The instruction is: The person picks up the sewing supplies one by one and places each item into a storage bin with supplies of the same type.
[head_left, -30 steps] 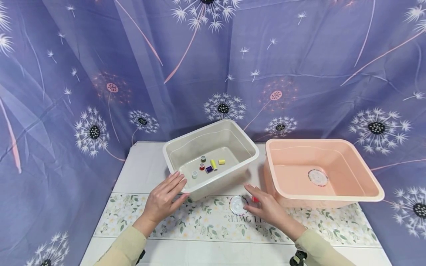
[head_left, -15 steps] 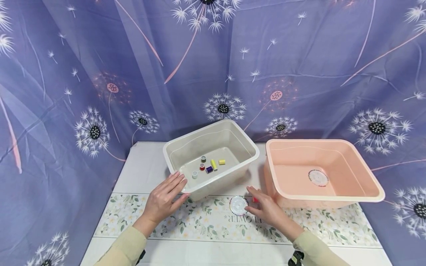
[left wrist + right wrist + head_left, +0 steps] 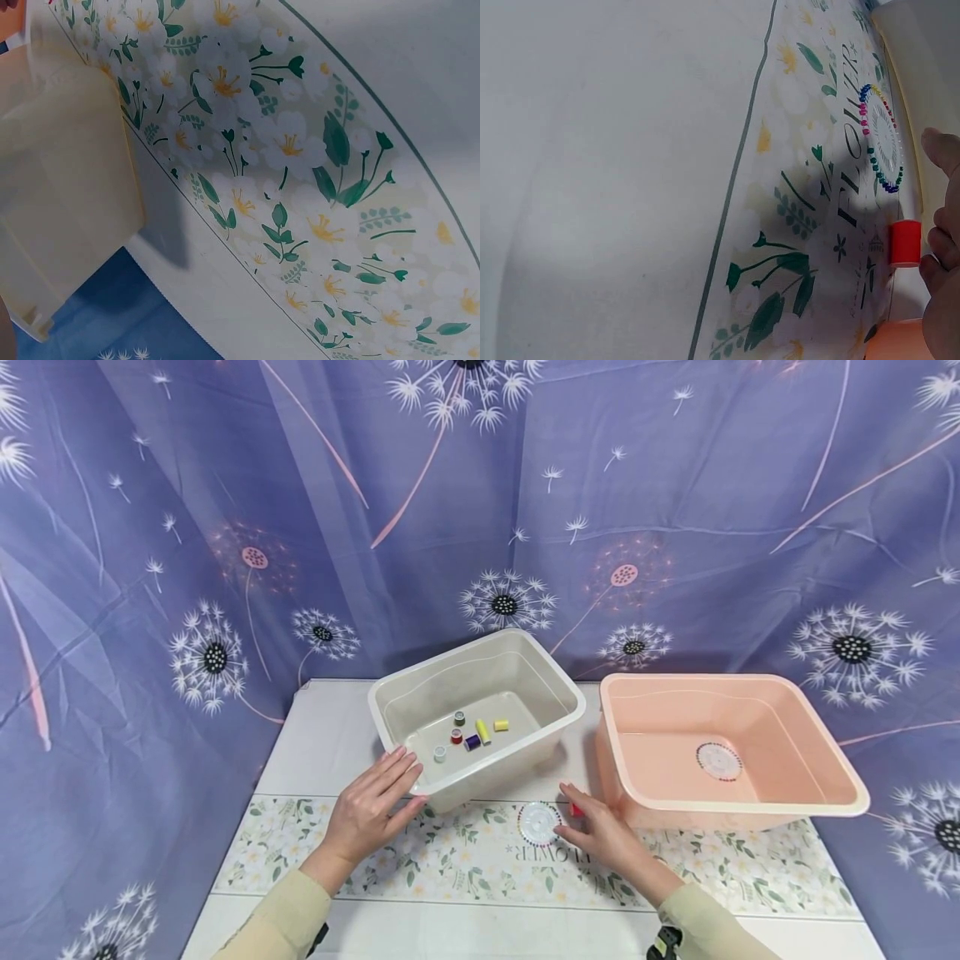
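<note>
My left hand (image 3: 366, 814) rests its fingers, fairly straight, on the near left corner of the grey bin (image 3: 498, 764). Inside that bin lie several small thread spools, among them a purple one (image 3: 472, 742) and a long yellow one (image 3: 482, 732). My right hand (image 3: 609, 839) is over the table in front of the bins, thumb and fingers spread apart. Close by its fingers stands a red spool (image 3: 905, 244), partly covered in the head view; whether they touch I cannot tell. To the left of the thumb, a round wheel of colored pins (image 3: 538, 823) lies flat on the table.
A pink bin (image 3: 742, 807) stands to the right, with another pin wheel (image 3: 718, 762) on its floor. A flowered strip (image 3: 450, 860) runs across the white table. Behind the bins hangs a purple dandelion-print curtain (image 3: 420, 527).
My right hand has shifted slightly to the right, away from the pin wheel. The left hand stays on the grey bin's corner, and the spools have not moved.
</note>
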Motion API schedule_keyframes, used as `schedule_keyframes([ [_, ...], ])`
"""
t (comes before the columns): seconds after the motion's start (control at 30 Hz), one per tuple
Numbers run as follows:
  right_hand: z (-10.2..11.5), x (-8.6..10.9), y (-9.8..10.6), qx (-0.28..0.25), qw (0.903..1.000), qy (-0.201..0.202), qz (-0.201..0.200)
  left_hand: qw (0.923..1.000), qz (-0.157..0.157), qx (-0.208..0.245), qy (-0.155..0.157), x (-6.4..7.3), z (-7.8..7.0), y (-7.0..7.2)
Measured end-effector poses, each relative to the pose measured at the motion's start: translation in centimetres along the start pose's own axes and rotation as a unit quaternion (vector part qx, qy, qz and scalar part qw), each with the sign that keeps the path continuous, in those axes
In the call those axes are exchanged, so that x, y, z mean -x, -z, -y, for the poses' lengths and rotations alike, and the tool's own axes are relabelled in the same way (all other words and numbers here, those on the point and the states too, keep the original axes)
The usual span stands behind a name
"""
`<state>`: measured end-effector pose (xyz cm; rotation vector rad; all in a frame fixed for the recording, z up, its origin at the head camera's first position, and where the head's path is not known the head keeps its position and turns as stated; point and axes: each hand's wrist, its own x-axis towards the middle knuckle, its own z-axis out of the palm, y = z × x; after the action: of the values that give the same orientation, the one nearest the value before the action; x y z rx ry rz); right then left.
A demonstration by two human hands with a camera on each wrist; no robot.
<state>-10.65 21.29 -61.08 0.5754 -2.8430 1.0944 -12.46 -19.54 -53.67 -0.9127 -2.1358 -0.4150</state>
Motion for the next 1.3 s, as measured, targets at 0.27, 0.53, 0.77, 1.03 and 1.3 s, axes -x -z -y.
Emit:
schedule_keyframes([
  [0.27, 0.0, 0.4, 0.0, -0.002, 0.9997, -0.025, 0.003, 1.0, -0.002, 0.002, 0.001, -0.1, -0.1, 0.0],
  [0.53, -0.3, 1.2, 0.0, 0.003, 0.998, -0.064, 0.006, 1.0, -0.002, 0.002, 0.002, -0.1, -0.1, 0.0],
  [0.77, -0.3, 1.3, 0.0, 0.001, 0.9965, -0.081, 0.016, 1.0, -0.003, 0.001, 0.005, -0.1, -0.1, -0.1],
  [1.03, -0.7, 2.1, -0.1, 0.035, 0.9985, -0.041, -0.008, 1.0, 0.001, 0.0, 0.006, 0.0, -0.1, -0.1],
  [1.3, -1.4, 2.9, -0.5, 0.07, 0.9968, 0.008, -0.039, 1.0, 0.004, -0.003, 0.008, 0.0, -0.1, 0.0],
])
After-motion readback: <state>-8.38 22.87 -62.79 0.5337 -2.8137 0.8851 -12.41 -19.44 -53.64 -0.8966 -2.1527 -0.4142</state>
